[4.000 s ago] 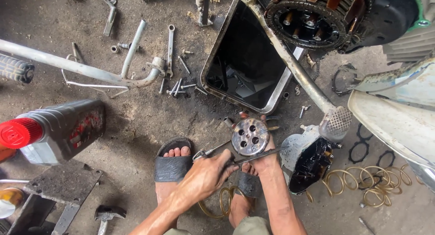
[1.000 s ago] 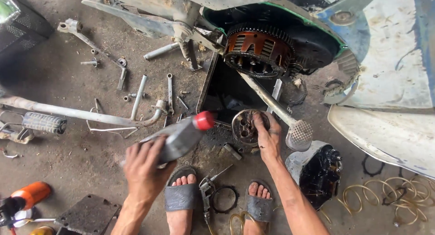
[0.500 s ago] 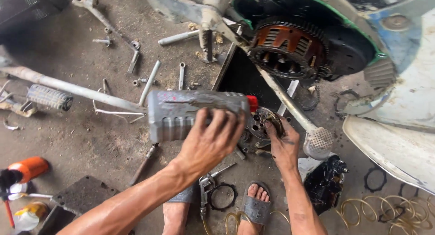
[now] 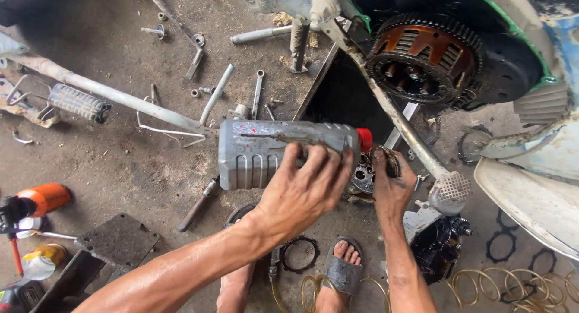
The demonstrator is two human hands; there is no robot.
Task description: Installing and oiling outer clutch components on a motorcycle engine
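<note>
Fingers [image 4: 313, 168] of L hand [image 4: 301, 195] clamp round grey oil bottle [image 4: 265, 153], laid on its side w/ red cap [image 4: 364, 140] aimed at round clutch plate [image 4: 365, 171], which R hand [image 4: 392, 189] cups from beneath, fingers closed on its rim, prob. so oil lands on it, over black drain pan [image 4: 344, 99].

My left hand [image 4: 304, 189] reaches forward from the lower left, forearm bare and stretched diagonally, fingers [image 4: 329, 162] spread and curled in a grip, palm down. My right hand [image 4: 392, 183] comes straight up from below, wrist nearly vertical, fingers closed in a cupped hold, knuckles toward me. The two hands sit just beside each other.
</note>
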